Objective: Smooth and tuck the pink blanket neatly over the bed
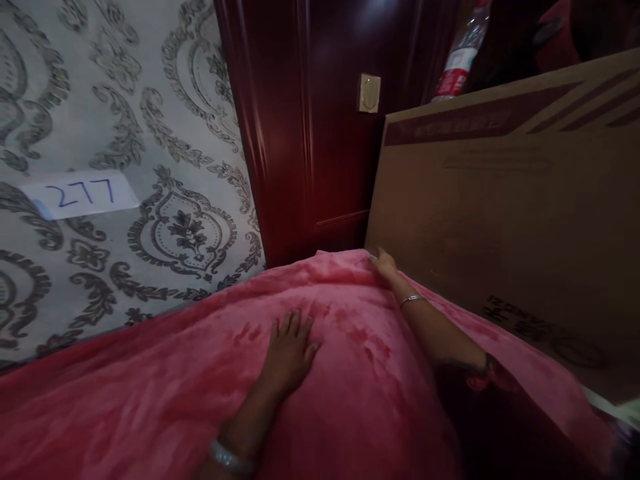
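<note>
A pink plush blanket (pixel 200 393) covers the whole surface in front of me, with darker brushed patches and soft folds. My left hand (pixel 290 353) lies flat on it near the middle, palm down and fingers spread, holding nothing. Farther off, my right hand (pixel 385 265) is at the blanket's far right edge, close to the cardboard. Its fingers are closed on the blanket's edge there; the fingertips are partly hidden. Both wrists wear a silvery bracelet.
Patterned grey wallpaper (pixel 190 233) on the left carries a paper label (pixel 83 195) reading 277. Dark red wood panelling (pixel 285 133) with a square plate (pixel 369 93) stands ahead. On the right rises a large cardboard box (pixel 475 213), a plastic bottle (pixel 457 67) at its top edge.
</note>
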The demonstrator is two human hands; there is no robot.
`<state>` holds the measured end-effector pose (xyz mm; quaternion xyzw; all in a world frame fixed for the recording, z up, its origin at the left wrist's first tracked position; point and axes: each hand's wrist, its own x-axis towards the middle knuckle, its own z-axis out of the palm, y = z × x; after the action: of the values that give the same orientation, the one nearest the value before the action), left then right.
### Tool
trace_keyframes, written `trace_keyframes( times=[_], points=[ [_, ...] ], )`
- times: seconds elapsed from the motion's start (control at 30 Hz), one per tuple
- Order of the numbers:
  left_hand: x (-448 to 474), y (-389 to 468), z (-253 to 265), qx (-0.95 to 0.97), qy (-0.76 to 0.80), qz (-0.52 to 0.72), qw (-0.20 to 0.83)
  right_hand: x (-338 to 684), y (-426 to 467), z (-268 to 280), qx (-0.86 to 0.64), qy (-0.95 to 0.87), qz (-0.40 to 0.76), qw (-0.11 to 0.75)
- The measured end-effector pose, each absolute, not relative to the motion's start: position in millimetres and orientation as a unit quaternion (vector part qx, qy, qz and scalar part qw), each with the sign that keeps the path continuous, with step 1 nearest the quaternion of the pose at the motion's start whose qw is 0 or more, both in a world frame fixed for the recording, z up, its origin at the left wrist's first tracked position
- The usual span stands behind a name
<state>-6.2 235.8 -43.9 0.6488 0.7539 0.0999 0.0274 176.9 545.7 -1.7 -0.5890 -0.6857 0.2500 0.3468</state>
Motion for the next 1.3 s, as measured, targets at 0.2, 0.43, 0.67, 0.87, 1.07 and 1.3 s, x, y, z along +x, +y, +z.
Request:
trace_keyframes(
  times=[0.2,0.43,0.67,0.87,1.07,1.3],
  points=[
    [-18.4,243.4,-45.3,0.589,0.722,0.342,0.12,157.3,566.7,0.5,-0.56,-0.657,0.348,0.365],
    [-37.2,251.9,-49.5,0.26,0.477,0.712,0.444,171.3,487.4,31.0,-0.155,-0.802,0.525,0.241],
    [-41.4,248.9,-36.5,0.245,0.418,0.705,0.517,152.8,435.0,17.1,-0.011,-0.809,0.58,-0.097],
    [-30.4,249.7,-42.4,0.269,0.469,0.703,0.462,161.6,497.0,-10.1,-0.255,-0.833,0.426,0.245],
    [-28.0,244.8,-34.4,0.306,0.455,0.691,0.471,167.4,514.5,-24.0,-0.364,-0.899,0.181,0.161],
    [-34.7,243.5,-39.1,0.316,0.416,0.682,0.512,166.5,529.4,-34.7,-0.508,-0.831,0.118,0.194]
  ],
)
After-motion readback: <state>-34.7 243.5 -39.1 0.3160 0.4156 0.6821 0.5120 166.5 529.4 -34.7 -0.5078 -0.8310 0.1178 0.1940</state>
